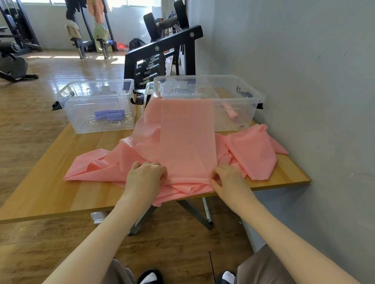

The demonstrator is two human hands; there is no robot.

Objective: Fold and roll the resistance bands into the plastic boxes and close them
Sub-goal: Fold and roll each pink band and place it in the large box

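A long pink resistance band (188, 137) lies stretched flat up the wooden table (45, 189), its far end draped against the right clear plastic box (240, 96). More pink bands (251, 149) lie crumpled beneath and beside it. My left hand (146, 175) pinches the band's near left corner. At the near right corner my right hand (229, 179) pinches it too. The right box holds a rolled pink band (230, 112). The left clear box (95, 106) holds rolled purple bands (109, 115). Both boxes stand without lids on.
A grey wall (319, 84) runs along the table's right side. A black dumbbell rack (164, 51) stands behind the boxes. Gym machines (9, 40) fill the far left of the wooden floor. Clear lids (177, 89) appear stacked inside or behind the right box.
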